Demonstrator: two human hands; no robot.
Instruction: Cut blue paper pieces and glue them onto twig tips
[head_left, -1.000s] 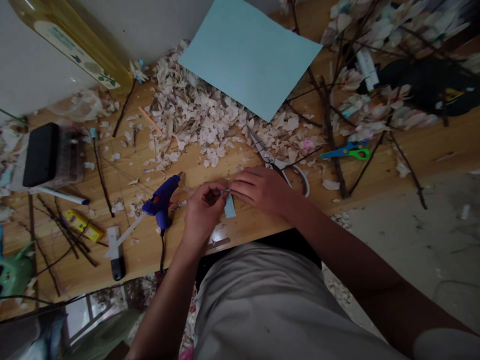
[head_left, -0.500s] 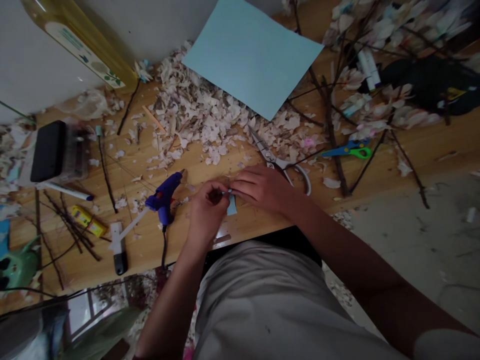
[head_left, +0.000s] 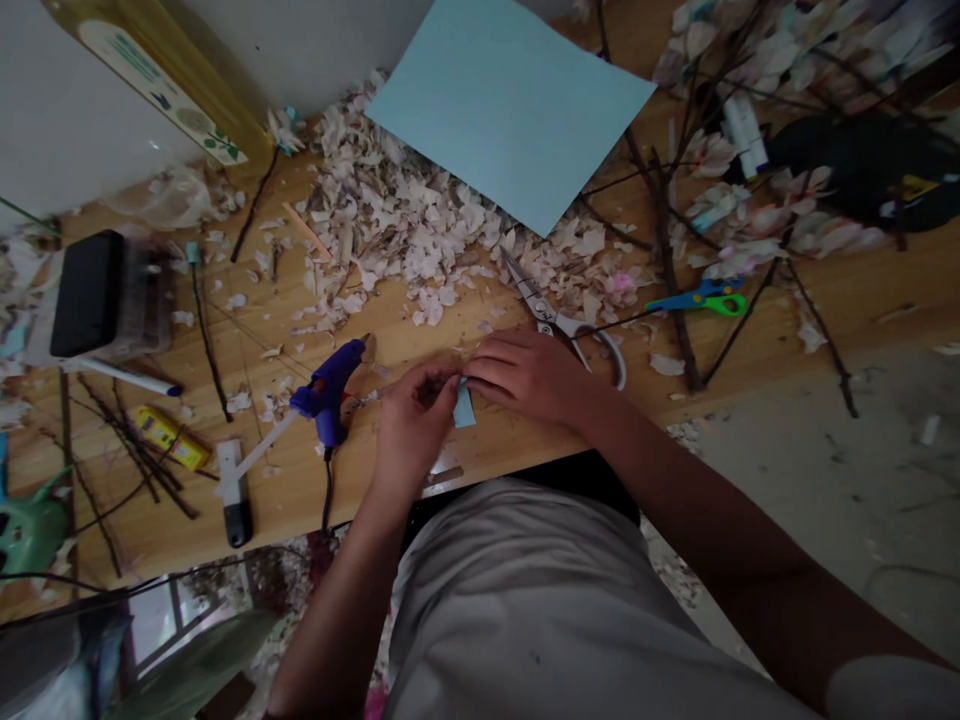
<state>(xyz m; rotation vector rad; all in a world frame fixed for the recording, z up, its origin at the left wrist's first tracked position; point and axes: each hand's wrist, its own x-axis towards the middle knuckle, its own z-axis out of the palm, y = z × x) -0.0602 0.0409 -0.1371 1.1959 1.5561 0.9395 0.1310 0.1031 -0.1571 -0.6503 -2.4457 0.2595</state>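
Note:
A small strip of light blue paper shows between my two hands, just above the near edge of the table. My left hand is closed in a pinch at the paper's upper end. From the other side, my right hand has its fingers pressed together on the same end, which they partly cover. Metal scissors lie just beyond my right hand, blades pointing away. To the left of my left hand rests a blue glue gun with a glue stick in its back.
A large light blue sheet lies over a heap of pale paper petals. Twigs and blue-green craft scissors are on the right. A utility knife, yellow box and bottle stand or lie left.
My hands stay together at the paper strip. The left fingers have shifted slightly, and the bit of blue that showed at the fingertips is now covered. The view has moved a little.

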